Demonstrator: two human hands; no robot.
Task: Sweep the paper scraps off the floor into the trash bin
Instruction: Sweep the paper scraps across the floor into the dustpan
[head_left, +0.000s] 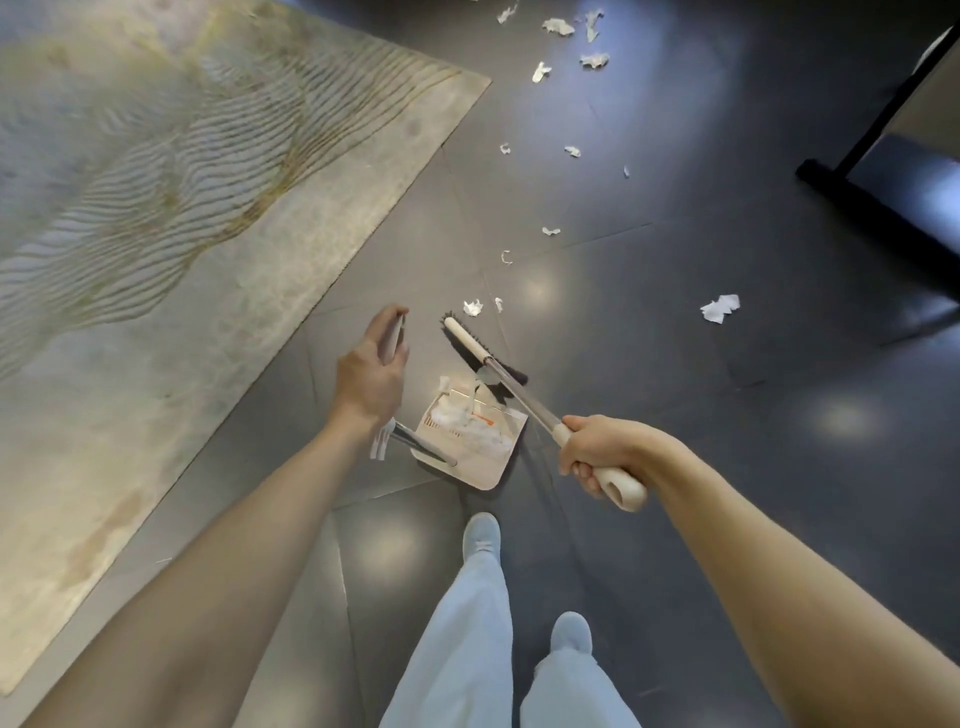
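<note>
Standing, looking down. The right hand (602, 454) is clamped around the beige grip of the broom (511, 395), fingers curled tight. The shaft slants down and forward, and the dark bristle head rests on the floor (675, 415) at the open mouth of the dustpan (488, 475).

The left hand (371, 376) is wrapped around the beige top grip of the dustpan's long handle. The pan sits flat on the floor between the two hands, just ahead of the forward shoe (482, 535).

Several paper scraps (719, 309) lie scattered over the dark tiles ahead and to the right. Two small ones are just beyond the bristles, and a cluster lies far ahead. More white scraps lie inside the pan.

A pale patterned rug (182, 208) lies to the left, and a black stand (872, 218) is at the far right.
</note>
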